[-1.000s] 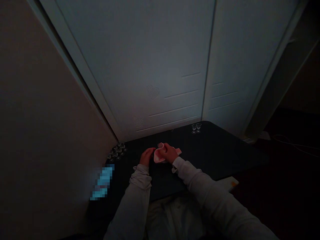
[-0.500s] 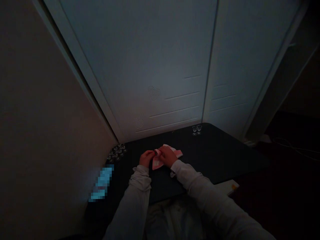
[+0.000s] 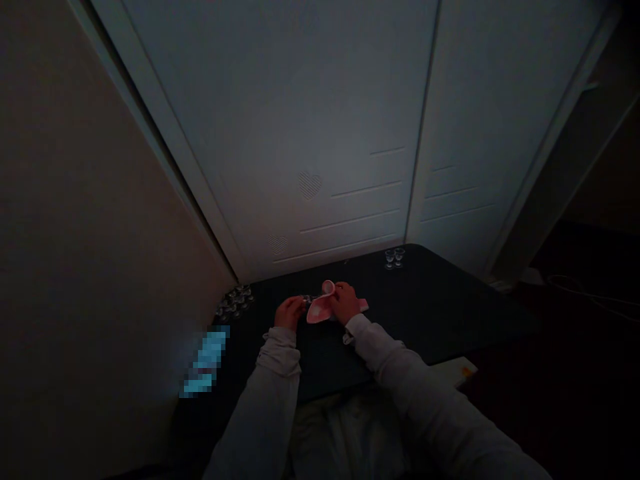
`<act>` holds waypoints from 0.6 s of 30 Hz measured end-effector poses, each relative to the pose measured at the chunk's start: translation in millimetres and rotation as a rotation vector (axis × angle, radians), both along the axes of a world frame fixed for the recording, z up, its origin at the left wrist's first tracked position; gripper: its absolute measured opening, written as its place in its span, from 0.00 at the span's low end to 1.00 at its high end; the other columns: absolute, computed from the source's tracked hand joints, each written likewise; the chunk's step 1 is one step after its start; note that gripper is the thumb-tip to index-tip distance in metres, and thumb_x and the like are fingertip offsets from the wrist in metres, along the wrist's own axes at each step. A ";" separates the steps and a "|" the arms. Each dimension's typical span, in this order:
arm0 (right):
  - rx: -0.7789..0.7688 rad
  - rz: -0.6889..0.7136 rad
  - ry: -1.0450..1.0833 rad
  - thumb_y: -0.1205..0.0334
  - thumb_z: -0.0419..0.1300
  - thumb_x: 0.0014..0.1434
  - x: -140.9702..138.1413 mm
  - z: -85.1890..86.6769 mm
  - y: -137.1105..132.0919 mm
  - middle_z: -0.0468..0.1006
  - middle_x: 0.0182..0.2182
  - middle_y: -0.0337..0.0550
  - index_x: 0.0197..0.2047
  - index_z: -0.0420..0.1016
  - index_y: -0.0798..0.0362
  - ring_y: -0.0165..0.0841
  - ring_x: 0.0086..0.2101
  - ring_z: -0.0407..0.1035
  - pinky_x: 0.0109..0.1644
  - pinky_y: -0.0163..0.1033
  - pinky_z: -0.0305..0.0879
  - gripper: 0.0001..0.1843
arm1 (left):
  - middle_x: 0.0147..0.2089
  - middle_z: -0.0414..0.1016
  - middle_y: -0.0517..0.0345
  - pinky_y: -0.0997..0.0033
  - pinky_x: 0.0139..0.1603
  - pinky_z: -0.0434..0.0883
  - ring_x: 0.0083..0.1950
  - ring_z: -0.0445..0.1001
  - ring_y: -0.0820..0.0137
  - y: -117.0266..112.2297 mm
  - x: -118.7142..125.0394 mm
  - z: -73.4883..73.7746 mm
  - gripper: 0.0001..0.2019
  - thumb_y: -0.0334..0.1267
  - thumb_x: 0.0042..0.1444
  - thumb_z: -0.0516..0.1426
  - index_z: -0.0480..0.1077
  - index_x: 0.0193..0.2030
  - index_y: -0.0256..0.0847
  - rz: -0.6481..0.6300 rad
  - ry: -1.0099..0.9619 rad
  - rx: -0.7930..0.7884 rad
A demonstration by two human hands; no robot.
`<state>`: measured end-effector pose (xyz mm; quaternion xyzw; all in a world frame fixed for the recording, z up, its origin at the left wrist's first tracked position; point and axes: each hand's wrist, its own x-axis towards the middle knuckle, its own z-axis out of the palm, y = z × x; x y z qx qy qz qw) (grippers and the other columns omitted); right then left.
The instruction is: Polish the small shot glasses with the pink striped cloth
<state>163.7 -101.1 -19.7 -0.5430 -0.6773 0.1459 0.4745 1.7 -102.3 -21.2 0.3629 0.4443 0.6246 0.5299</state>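
My left hand is closed, its fingertips pinching a small clear glass that juts out to the right. Only part of that glass shows in the dim light. Pink-and-white cloth is bunched in my closed right hand, with one fold curled up in a loop beside the fingers. A loose flap of it sticks out to the right of the hand. The glass and the cloth lie close together; whether they touch I cannot tell. Both hands are over the middle of the black table.
Several small glasses stand crowded at the table's left edge. Two small stemmed glasses are near the back right. A blurred bright panel glows at the left, and pale wardrobe doors rise behind the table.
The glass has come out of the cloth toward my left hand, which has drawn slightly left. My right hand has shifted a little right, and the cloth now curls in a loop.
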 end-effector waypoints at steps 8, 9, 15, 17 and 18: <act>-0.034 0.225 0.131 0.66 0.46 0.50 -4.0 10.8 -14.3 0.69 0.31 0.41 0.38 0.67 0.52 0.31 0.33 0.61 0.39 0.36 0.57 0.14 | 0.25 0.70 0.58 0.72 0.31 0.66 0.27 0.68 0.75 -5.0 2.5 5.0 0.11 0.35 0.32 0.61 0.68 0.25 0.34 -0.040 -0.056 0.000; -0.047 0.259 0.129 0.66 0.45 0.50 -4.4 11.9 -15.9 0.69 0.30 0.41 0.37 0.67 0.53 0.31 0.32 0.61 0.38 0.35 0.57 0.14 | 0.25 0.70 0.57 0.72 0.32 0.66 0.27 0.68 0.75 -5.7 3.1 5.2 0.12 0.36 0.32 0.62 0.68 0.26 0.34 -0.052 -0.050 0.001; -0.086 0.332 0.061 0.58 0.41 0.55 -5.4 12.7 -19.4 0.69 0.27 0.40 0.32 0.66 0.53 0.29 0.29 0.62 0.34 0.33 0.56 0.15 | 0.25 0.71 0.57 0.69 0.35 0.66 0.28 0.69 0.74 -8.8 5.9 6.3 0.13 0.35 0.30 0.62 0.68 0.26 0.34 -0.103 -0.040 0.023; -0.084 0.310 0.019 0.55 0.41 0.56 -5.6 12.2 -19.8 0.69 0.27 0.40 0.32 0.65 0.53 0.29 0.29 0.62 0.33 0.33 0.55 0.16 | 0.25 0.71 0.57 0.69 0.37 0.66 0.29 0.69 0.73 -9.6 6.5 6.7 0.13 0.35 0.30 0.62 0.68 0.26 0.34 -0.129 -0.036 0.013; -0.083 0.298 -0.001 0.54 0.41 0.56 -5.7 12.0 -20.0 0.69 0.27 0.41 0.33 0.65 0.54 0.29 0.29 0.62 0.33 0.33 0.55 0.16 | 0.25 0.71 0.57 0.69 0.37 0.66 0.29 0.69 0.73 -9.9 6.7 6.8 0.13 0.35 0.31 0.62 0.68 0.26 0.34 -0.141 -0.034 0.008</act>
